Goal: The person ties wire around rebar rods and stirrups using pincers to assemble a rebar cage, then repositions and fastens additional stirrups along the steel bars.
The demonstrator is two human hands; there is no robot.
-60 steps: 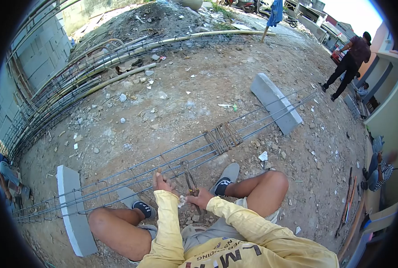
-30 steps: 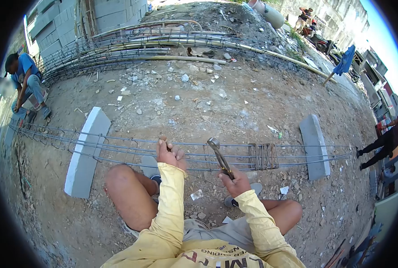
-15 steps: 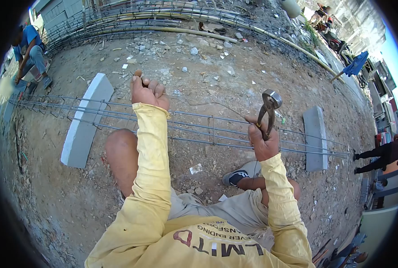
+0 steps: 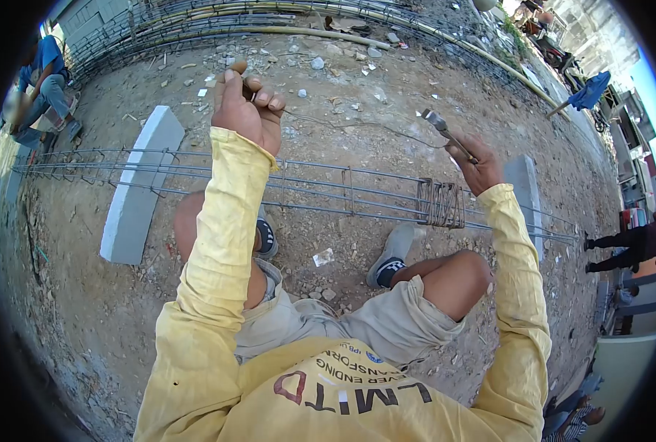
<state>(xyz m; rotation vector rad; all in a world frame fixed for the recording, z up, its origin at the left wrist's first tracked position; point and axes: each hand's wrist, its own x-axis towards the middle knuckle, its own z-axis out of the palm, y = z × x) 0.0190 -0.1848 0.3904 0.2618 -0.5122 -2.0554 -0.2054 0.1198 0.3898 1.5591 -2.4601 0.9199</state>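
My left hand [image 4: 247,110] is raised above the far side of the rebar cage [image 4: 313,205], fingers curled on a thin tie wire [image 4: 365,127]. The wire runs slackly across to my right hand [image 4: 477,163]. That hand is closed round a pair of pincers [image 4: 453,137], their metal head pointing up and left. Just below and left of it, a bunch of bent stirrups [image 4: 440,202] sits on the long bars. Other single stirrups are spaced along the cage.
Two grey blocks, one on the left [image 4: 142,188] and one on the right [image 4: 523,193], support the cage. More rebar and bamboo poles [image 4: 284,30] lie at the back. A person in blue [image 4: 44,81] crouches far left; another person [image 4: 630,247] stands at right.
My right hand has moved right and up with the pincers, which now tilt left. The bunched stirrups have come into view. My left hand is slightly higher, and my knees have shifted.
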